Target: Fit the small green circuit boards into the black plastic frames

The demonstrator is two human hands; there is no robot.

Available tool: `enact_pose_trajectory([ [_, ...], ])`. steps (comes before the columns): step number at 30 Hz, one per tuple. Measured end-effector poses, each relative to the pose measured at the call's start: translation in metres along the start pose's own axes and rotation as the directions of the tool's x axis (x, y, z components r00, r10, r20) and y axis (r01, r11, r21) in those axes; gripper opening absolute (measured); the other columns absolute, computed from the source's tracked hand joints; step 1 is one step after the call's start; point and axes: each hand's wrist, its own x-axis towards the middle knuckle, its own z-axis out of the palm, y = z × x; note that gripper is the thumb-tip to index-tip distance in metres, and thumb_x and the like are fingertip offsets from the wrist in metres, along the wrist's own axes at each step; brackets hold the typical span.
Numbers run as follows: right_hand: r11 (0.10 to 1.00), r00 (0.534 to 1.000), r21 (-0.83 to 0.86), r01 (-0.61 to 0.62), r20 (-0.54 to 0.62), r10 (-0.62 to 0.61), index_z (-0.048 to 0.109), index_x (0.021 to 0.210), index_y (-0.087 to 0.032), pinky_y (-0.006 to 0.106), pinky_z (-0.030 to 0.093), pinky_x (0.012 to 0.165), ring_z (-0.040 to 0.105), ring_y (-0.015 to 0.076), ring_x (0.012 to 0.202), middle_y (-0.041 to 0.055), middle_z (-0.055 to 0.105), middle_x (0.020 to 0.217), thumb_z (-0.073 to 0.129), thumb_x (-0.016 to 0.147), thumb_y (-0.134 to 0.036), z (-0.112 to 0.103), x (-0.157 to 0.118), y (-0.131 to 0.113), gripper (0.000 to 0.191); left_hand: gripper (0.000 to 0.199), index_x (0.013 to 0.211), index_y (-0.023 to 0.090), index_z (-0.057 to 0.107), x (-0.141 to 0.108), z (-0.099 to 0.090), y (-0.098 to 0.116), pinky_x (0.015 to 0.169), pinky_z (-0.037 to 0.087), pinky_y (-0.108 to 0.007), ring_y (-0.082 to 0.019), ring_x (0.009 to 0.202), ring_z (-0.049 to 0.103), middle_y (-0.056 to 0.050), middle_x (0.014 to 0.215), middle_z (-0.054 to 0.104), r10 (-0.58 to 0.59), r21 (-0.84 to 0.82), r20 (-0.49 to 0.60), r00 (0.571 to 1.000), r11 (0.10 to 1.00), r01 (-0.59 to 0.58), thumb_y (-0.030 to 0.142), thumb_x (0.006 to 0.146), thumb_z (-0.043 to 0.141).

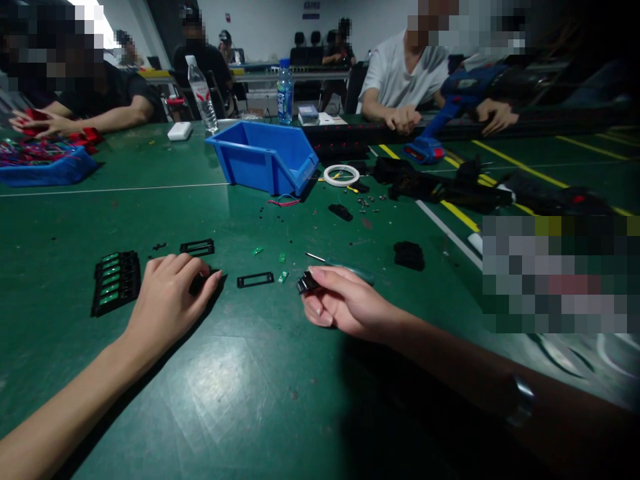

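My left hand (173,290) rests palm down on the green table, fingers bent downward and thumb apart from them. Its fingertips are partly hidden, and I see nothing held. Just left of it lies a black rack (117,283) with a row of small green circuit boards. In my right hand (345,300), a small black plastic part (306,283) is pinched between thumb and fingers. A screwdriver (316,257) lies behind that hand, partly covered. Black rectangular frames (255,280) and loose green boards (283,277) lie between my hands.
A blue bin (260,157) stands behind, near a white ring (341,175) and scattered screws. Black parts (409,255) lie at right. A blue cordless drill (450,107) stands farther back. Bottles (201,97) stand at the far edge, and people sit across the table.
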Motion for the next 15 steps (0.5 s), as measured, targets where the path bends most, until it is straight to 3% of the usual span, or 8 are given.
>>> enact_pose_trajectory([
  [4,0.998,0.999,0.066,-0.02,0.042,0.017,0.061,0.069,-0.013,0.023,0.028,0.044,0.043,0.0074,0.04,-0.0004,0.054,0.052,0.064,0.095,-0.045,-0.0018,0.0014,-0.0011,0.042,0.032,0.084,0.02,0.057,-0.0003,-0.0002,0.0009,0.08,0.038,-0.039,-0.021,0.074,0.056,-0.002,0.077,0.061,0.005,-0.063,0.033,0.999,0.998,-0.003,0.047,0.1,0.052],
  [7,0.996,1.0,0.08,-0.028,0.011,0.027,0.068,0.084,-0.01,0.022,0.028,0.045,0.042,0.0065,0.042,-0.0013,0.054,0.054,0.063,0.097,-0.039,-0.0024,0.002,-0.0024,0.032,0.032,0.081,0.021,0.054,-0.0019,0.0008,0.0004,0.073,0.037,-0.036,-0.018,0.064,0.048,0.0,0.07,0.055,0.017,-0.098,0.027,1.0,0.995,-0.014,0.045,0.101,0.051],
  [11,0.996,0.998,0.087,-0.005,-0.068,0.011,0.068,0.112,-0.014,0.022,0.034,0.05,0.051,0.0094,0.05,0.0016,0.062,0.063,0.057,0.099,-0.03,-0.0012,0.0022,-0.004,0.023,0.039,0.071,0.022,0.042,-0.0059,-0.0005,0.0005,0.062,0.033,-0.031,-0.017,0.059,0.043,0.001,0.064,0.044,-0.03,-0.173,-0.016,0.999,0.984,0.027,0.042,0.105,0.042],
  [15,0.989,0.992,0.145,-0.02,-0.124,0.038,0.069,0.108,-0.012,0.024,0.04,0.055,0.057,0.0111,0.056,0.006,0.069,0.074,0.055,0.099,-0.028,0.0001,0.0035,-0.0052,0.023,0.04,0.071,0.023,0.038,-0.0091,-0.0043,0.0001,0.056,0.032,-0.031,-0.016,0.054,0.043,0.002,0.059,0.041,-0.113,-0.272,0.0,0.994,0.956,0.109,0.044,0.105,0.037],
])
